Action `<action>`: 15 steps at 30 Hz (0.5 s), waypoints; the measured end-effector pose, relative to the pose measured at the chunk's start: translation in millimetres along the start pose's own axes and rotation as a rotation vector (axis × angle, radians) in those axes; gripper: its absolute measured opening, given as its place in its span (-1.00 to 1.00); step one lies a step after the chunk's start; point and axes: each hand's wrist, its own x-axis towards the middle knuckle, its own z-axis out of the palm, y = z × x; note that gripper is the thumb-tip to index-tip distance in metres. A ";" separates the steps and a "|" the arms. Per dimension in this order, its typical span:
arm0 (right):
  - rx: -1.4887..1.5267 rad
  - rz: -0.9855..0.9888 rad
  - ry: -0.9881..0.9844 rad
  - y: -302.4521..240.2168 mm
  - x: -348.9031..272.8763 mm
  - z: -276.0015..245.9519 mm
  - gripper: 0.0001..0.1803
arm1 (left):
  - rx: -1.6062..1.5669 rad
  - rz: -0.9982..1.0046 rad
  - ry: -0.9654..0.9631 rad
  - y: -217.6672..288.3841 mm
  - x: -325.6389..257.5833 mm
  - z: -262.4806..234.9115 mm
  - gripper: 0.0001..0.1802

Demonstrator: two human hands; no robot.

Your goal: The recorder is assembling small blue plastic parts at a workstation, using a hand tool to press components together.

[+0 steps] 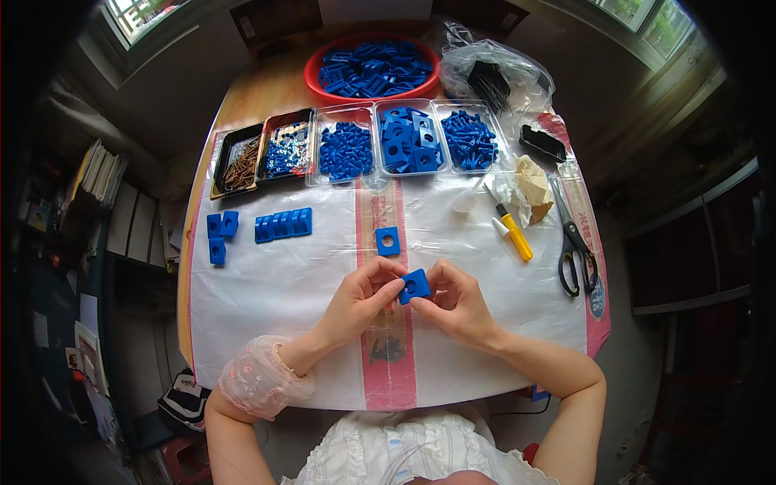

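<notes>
Between my two hands is a blue square plastic piece with a round hole (pixel 415 286), held just above the table. My left hand (pixel 365 289) pinches its left edge with thumb and fingertips. On the opposite side, the thumb and fingers of my right hand (pixel 455 304) close on the right edge. A second blue square piece with a hole (pixel 387 241) lies on the table just beyond my hands. Off to the left sit a row of blue pieces (pixel 283 225) set side by side and a small group of blue pieces (pixel 217 226).
Along the back stand trays of brown screws (pixel 242 168), small metal parts (pixel 288 153), blue plastic parts (pixel 347 151), blue square pieces (pixel 410 139) and blue pegs (pixel 470 139). Behind them is a red basin (pixel 310 78). A yellow-handled tool (pixel 516 236) and scissors (pixel 575 242) lie right.
</notes>
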 end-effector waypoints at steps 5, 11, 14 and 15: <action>0.002 -0.006 0.005 2.5 -0.9 0.2 -0.79 | -0.002 0.001 -0.007 -1.3 0.6 -0.3 -0.82; -0.006 -0.008 0.003 4.2 -0.6 -0.2 -0.79 | 0.009 0.005 -0.006 1.4 0.4 0.4 -0.82; -0.009 -0.012 0.000 5.0 -0.6 -0.5 -0.78 | 0.014 0.012 -0.008 0.4 0.2 -0.4 -0.83; -0.010 -0.015 0.000 5.1 -0.5 -0.3 -0.78 | 0.013 0.009 -0.007 0.3 -0.1 -0.8 -0.82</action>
